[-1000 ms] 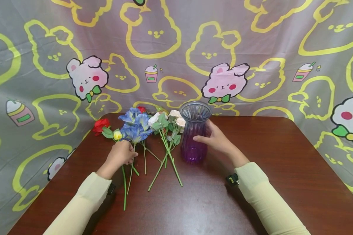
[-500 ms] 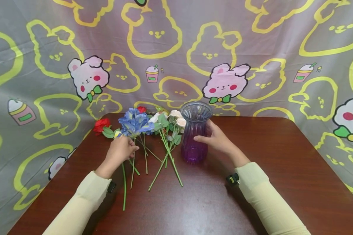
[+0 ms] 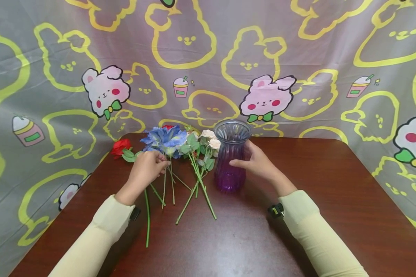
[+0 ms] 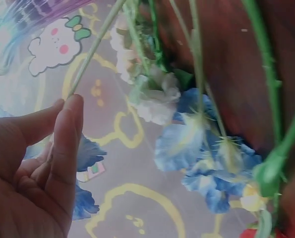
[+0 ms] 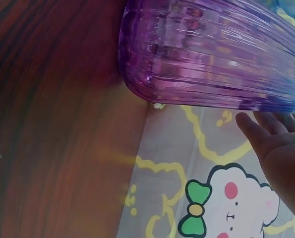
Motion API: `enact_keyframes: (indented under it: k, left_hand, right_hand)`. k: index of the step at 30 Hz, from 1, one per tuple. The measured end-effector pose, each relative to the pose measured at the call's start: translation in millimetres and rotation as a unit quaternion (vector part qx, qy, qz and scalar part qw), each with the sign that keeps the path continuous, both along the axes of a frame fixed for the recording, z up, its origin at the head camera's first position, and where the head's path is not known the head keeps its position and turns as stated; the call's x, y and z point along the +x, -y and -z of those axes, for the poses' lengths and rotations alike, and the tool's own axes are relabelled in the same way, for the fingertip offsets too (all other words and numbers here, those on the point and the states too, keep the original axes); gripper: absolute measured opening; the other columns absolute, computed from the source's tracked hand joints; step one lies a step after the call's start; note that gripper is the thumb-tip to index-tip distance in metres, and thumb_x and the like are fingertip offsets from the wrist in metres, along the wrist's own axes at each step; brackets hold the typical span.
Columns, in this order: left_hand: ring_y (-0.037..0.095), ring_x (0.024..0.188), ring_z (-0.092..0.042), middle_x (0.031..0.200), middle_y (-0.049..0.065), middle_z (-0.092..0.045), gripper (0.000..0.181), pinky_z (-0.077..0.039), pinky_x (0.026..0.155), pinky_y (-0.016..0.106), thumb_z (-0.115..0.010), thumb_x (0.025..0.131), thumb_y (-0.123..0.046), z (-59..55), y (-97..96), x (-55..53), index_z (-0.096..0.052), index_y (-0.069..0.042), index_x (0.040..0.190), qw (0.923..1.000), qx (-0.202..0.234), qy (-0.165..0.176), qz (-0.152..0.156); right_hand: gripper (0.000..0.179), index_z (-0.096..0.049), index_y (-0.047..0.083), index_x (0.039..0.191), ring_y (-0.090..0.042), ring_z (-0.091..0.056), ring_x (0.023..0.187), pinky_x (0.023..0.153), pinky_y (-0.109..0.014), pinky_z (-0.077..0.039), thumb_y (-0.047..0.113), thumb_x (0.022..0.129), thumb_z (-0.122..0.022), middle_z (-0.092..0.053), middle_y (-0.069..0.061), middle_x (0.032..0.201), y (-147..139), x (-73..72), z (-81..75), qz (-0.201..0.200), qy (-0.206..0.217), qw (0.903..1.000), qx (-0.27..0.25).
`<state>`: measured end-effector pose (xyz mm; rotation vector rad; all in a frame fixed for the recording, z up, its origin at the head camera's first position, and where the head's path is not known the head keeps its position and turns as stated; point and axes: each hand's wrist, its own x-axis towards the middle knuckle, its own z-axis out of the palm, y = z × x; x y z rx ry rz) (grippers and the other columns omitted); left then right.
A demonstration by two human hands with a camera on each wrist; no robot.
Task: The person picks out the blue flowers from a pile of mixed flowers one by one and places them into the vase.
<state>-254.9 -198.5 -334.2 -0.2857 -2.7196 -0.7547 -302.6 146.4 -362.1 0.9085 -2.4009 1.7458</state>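
My left hand (image 3: 146, 169) pinches the thin green stem (image 4: 95, 49) of a blue artificial flower (image 3: 170, 137) between thumb and fingers. Parts of that bloom (image 4: 88, 153) show behind the hand in the left wrist view. More blue flowers (image 4: 206, 153) lie right beside it. My right hand (image 3: 263, 163) holds the side of a fluted glass vase (image 3: 228, 177), thumb across the front and fingers reaching behind. Upright on the table, the vase is purple at the base and greyish towards its flared rim. The right wrist view shows my fingers (image 5: 271, 121) at the glass wall (image 5: 206, 59).
Pale roses (image 3: 213, 144) with crossed green stems (image 3: 201, 184) lie just left of the vase. A red flower (image 3: 120, 147) lies further left, and a thick loose stem (image 3: 147, 219) points towards the near side. A printed curtain (image 3: 201, 50) stands behind the brown table (image 3: 228, 238).
My left hand has shifted up and to the right, carrying the blue flower closer to the vase; its bloom has swung rightwards. My right hand and the vase have stayed in place.
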Motion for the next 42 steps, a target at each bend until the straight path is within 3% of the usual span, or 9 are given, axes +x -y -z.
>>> enact_keyframes:
  k: [10,18,22,28,35,42]
  left_hand:
    - [0.011,0.054,-0.063,0.061,-0.002,-0.066,0.011,-0.048,0.062,0.038,-0.075,0.084,-0.015,-18.2,-23.4,-3.3,-0.071,-0.006,0.08,0.9939,0.014,-0.099,0.045]
    - [0.014,0.055,-0.066,0.068,0.004,-0.07,0.013,-0.049,0.065,0.038,-0.077,0.083,-0.013,-33.6,-42.7,-1.3,-0.07,-0.002,0.085,0.9854,0.059,-0.143,0.07]
    - [0.014,0.056,-0.066,0.07,0.005,-0.07,0.014,-0.049,0.056,0.035,-0.079,0.083,-0.013,-42.4,-53.5,-1.9,-0.071,-0.002,0.084,0.9788,0.074,-0.17,0.087]
    - [0.014,0.056,-0.066,0.068,0.005,-0.07,0.015,-0.05,0.051,0.032,-0.081,0.08,-0.012,-54.5,-71.8,-2.9,-0.07,-0.002,0.08,0.9619,0.098,-0.221,0.127]
    - [0.009,0.053,-0.063,0.065,0.002,-0.069,0.014,-0.05,0.051,0.027,-0.08,0.081,-0.012,-67.3,-94.4,-0.4,-0.071,-0.003,0.078,0.9457,0.162,-0.221,0.174]
    - [0.013,0.058,-0.067,0.071,0.005,-0.071,0.011,-0.052,0.055,0.025,-0.079,0.082,-0.01,-75.1,-117.0,-0.7,-0.072,-0.001,0.082,0.9356,0.176,-0.222,0.211]
  right_hand:
    - [0.076,-0.039,0.01,0.147,-0.03,-0.05,0.127,0.103,-0.044,-0.04,0.011,0.082,-0.079,-0.051,-0.014,0.139,-10.6,4.9,-18.5,0.034,-0.028,0.9989,0.018]
    - [0.082,-0.031,0.004,0.15,-0.031,-0.042,0.133,0.106,-0.043,-0.037,0.009,0.083,-0.078,-0.042,-0.017,0.147,-25.6,15.9,-46.6,0.067,-0.068,0.9953,0.014]
    - [0.08,-0.032,0.001,0.149,-0.027,-0.042,0.134,0.107,-0.039,-0.035,0.003,0.082,-0.077,-0.045,-0.016,0.145,-28.5,23.2,-61.6,0.068,-0.093,0.9933,-0.009]
    - [0.076,-0.038,-0.002,0.145,-0.024,-0.045,0.132,0.105,-0.032,-0.037,-0.005,0.08,-0.077,-0.049,-0.016,0.142,-27.5,36.6,-86.6,0.069,-0.151,0.9841,-0.063]
    - [0.065,-0.048,-0.005,0.137,-0.029,-0.053,0.124,0.101,-0.033,-0.042,-0.015,0.078,-0.073,-0.056,-0.02,0.133,-10.3,57.8,-105.2,0.025,-0.171,0.9802,-0.097]
    - [0.049,-0.057,-0.008,0.127,-0.028,-0.065,0.107,0.088,-0.034,-0.052,-0.008,0.081,-0.074,-0.065,-0.017,0.119,11.8,67.9,-106.9,0.012,-0.175,0.9831,-0.053]
